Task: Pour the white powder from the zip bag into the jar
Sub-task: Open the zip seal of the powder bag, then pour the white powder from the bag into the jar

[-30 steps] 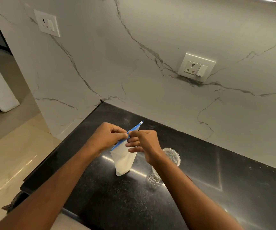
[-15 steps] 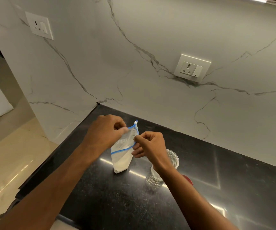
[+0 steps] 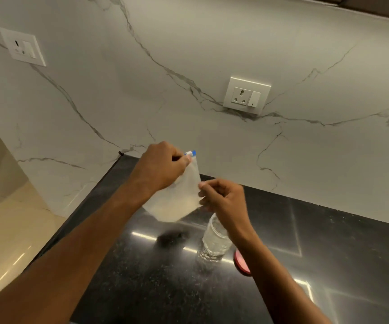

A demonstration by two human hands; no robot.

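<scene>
- jar (image 3: 214,240): clear, upright on the black surface (image 3: 142,284). Its mouth and upper right side are behind the wrist of the right hand (image 3: 224,199), so the rim is not visible.
- pink-red round item (image 3: 241,263) just right of the jar, mostly behind the right forearm. Could be a lid, can't confirm.
- zip bag (image 3: 179,202): motion-blurred, edges soft. Can't tell if the zip is open or closed. Only the blue-and-white end of the zip strip (image 3: 191,153) pokes out past the left hand (image 3: 163,166).
- bag's upper left part is hidden behind the left hand and wrist.
- bag position: held clear of the surface, tilted, left of and above the jar, with a dark shadow (image 3: 172,237) on the surface below it.
- bag look: translucent plastic, white powder (image 3: 177,211) settled in the lower part, upper part flatter and paler.
- left hand: fingers curled, gripping the bag's top corner at the zip.
- right hand: thumb and forefinger pinch the bag's right edge, other fingers loosely curled. It sits above the jar.
- both forearms are cut off at the bottom frame edge.
</scene>
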